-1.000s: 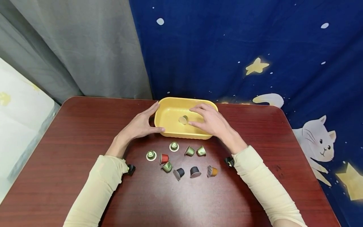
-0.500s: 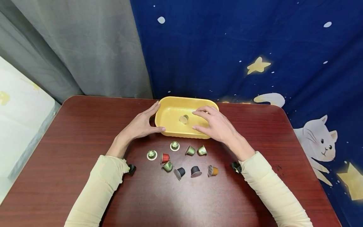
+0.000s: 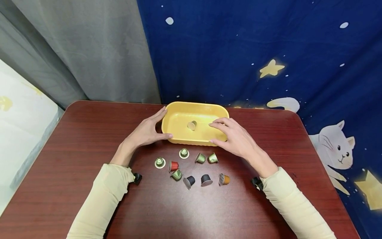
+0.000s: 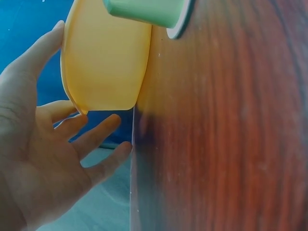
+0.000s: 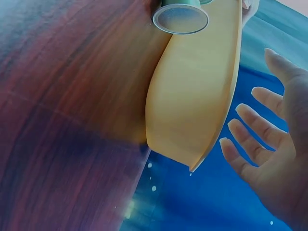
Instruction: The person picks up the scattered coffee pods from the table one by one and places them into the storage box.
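A yellow plastic basin stands near the table's far edge, one coffee capsule lying on its side within. My left hand holds the basin's left end, thumb at the front rim and fingertips towards the back. Over the right front rim hovers my right hand, fingers loosely extended and holding nothing. In the right wrist view, its fingers are spread apart from the basin wall. In front of the basin lie several capsules: green ones, a red one, two black ones and an orange one.
The dark red wooden table ends just behind the basin. A grey curtain and a blue star-patterned curtain hang beyond it. A white panel is at the left.
My right hand has drawn back to the right, from beside the capsule in the basin to the right front rim. The basin and left hand have shifted slightly left since half a second ago.
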The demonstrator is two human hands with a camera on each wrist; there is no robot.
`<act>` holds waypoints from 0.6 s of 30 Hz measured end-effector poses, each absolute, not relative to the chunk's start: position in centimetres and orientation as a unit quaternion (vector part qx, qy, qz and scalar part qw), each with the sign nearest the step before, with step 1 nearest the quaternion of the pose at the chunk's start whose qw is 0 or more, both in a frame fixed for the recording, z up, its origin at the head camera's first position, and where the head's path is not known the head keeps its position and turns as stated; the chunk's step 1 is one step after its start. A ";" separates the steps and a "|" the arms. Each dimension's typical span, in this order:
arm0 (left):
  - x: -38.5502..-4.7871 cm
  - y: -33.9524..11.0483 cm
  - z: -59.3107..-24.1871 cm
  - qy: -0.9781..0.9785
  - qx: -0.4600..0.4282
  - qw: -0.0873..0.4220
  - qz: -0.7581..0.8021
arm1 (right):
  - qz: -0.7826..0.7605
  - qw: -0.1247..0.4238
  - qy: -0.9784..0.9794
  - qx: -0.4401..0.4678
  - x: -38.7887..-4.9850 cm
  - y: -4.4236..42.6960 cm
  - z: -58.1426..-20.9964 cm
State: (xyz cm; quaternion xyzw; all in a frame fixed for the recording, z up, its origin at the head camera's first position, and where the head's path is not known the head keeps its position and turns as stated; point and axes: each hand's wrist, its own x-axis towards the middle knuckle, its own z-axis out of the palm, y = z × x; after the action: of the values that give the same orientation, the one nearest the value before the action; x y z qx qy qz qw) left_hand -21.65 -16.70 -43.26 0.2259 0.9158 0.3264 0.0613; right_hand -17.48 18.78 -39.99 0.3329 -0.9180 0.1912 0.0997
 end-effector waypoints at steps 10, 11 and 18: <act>-21.6 -16.7 -43.5 0.915 0.230 0.051 0.327 | 0.200 0.102 -0.919 0.324 -16.2 19.9 -39.8; -21.6 -16.7 -43.5 0.915 0.230 0.050 0.328 | 0.199 0.102 -0.919 0.324 -16.1 20.0 -39.8; -21.5 -16.8 -43.5 0.915 0.228 0.044 0.329 | 0.199 0.096 -0.921 0.321 -15.4 20.5 -40.0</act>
State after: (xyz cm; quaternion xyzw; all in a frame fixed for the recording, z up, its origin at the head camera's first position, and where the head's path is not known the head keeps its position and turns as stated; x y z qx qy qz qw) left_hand -21.47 -16.79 -43.45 0.2283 0.9152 0.3290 0.0443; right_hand -15.38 20.53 -40.04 0.3215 -0.9207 0.1993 0.0955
